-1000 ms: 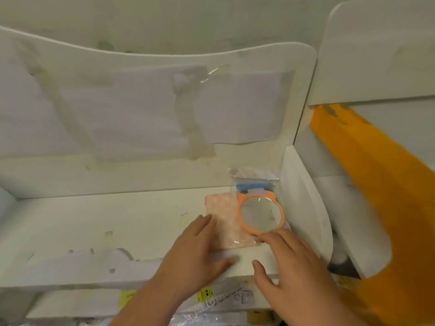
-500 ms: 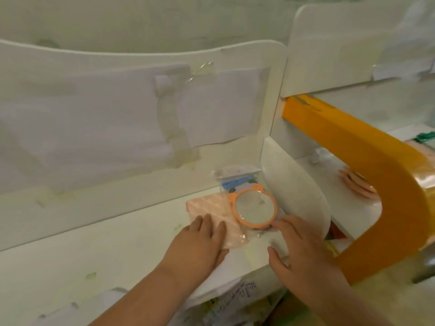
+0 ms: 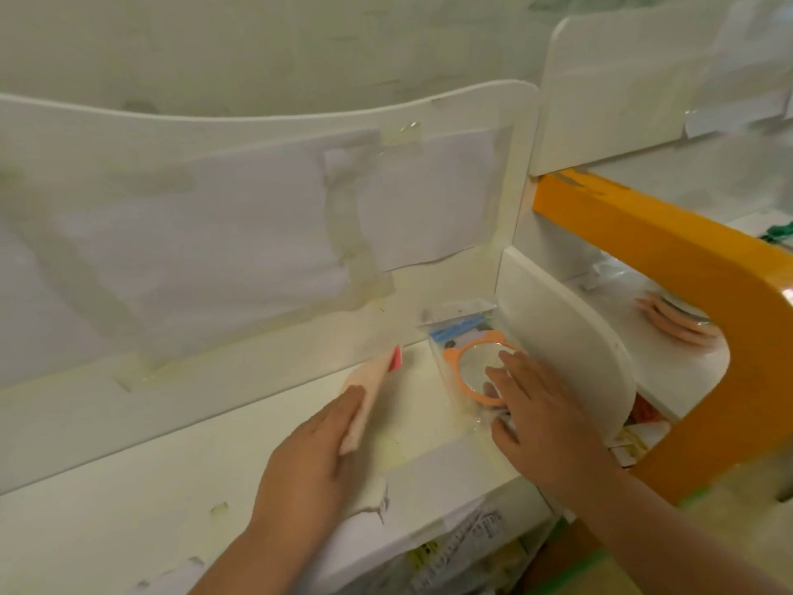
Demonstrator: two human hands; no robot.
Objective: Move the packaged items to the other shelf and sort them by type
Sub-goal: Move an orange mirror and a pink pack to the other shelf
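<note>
On the white shelf [image 3: 257,448], the left hand [image 3: 313,461] held a pink packet [image 3: 369,390] tilted on edge, fingers grasping it. The right hand [image 3: 540,414] lay flat, fingers released, upon the bagged orange-rimmed mirror [image 3: 472,367] beside the shelf's end panel [image 3: 566,337]

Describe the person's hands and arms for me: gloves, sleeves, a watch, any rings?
Both are bare. The left hand and right hand have no gloves, and I see no rings. Both forearms are uncovered as far as the frame shows, with no sleeve, watch or bracelet visible at either wrist. The picture is slightly blurred, so tiny details could escape notice.
</note>
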